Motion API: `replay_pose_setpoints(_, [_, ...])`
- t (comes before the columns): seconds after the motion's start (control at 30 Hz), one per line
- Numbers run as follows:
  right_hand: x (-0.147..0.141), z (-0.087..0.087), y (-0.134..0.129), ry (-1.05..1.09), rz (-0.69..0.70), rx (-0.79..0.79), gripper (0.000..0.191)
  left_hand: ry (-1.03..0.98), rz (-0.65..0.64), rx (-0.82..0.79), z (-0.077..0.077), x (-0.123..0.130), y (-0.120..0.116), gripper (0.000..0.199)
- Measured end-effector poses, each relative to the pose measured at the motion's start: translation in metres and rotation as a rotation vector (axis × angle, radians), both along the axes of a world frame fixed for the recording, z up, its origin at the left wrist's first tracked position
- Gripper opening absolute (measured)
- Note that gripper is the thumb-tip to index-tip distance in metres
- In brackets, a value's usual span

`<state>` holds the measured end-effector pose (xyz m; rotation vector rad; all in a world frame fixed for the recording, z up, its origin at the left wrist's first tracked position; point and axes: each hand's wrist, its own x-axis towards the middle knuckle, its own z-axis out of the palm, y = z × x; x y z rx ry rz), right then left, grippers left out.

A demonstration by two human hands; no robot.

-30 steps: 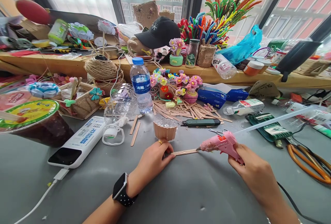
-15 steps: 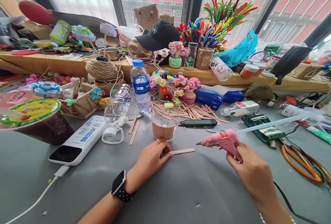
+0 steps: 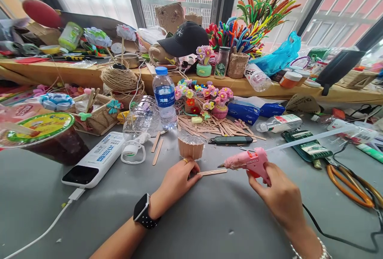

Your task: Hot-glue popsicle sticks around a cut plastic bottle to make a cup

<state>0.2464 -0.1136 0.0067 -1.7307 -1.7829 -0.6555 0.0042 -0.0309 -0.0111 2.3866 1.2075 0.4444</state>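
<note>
A wooden craft stick (image 3: 214,172) lies nearly flat on the grey table, its left end pinched by my left hand (image 3: 179,179). Just beyond those fingers stands a small clear plastic cup (image 3: 191,146) with wooden sticks around its side. My right hand (image 3: 277,189) is closed around the handle of a pink hot glue gun (image 3: 247,163). The gun's nozzle points left, slightly above and apart from the stick's right end. A long translucent glue stick (image 3: 305,139) sticks out of the back of the gun.
Loose craft sticks (image 3: 206,127) are heaped behind a dark green utility knife (image 3: 230,140). A water bottle (image 3: 164,99) stands left of them. A white power bank (image 3: 94,159) and a lidded drink cup (image 3: 44,135) sit at left; orange-handled scissors (image 3: 348,185) lie at right.
My right hand has moved the glue gun left, bringing its nozzle close to the craft stick's right end. My left hand keeps its pinch on the stick. The view has shifted slightly.
</note>
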Motion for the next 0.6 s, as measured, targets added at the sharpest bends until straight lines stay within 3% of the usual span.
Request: replay_pose_setpoints(0.6, [-0.01,-0.0011,0.0033,-0.135,0.043,-0.012,0.014,-0.016,0.0,0.02,0.0005,0.0005,-0.0019,0.008])
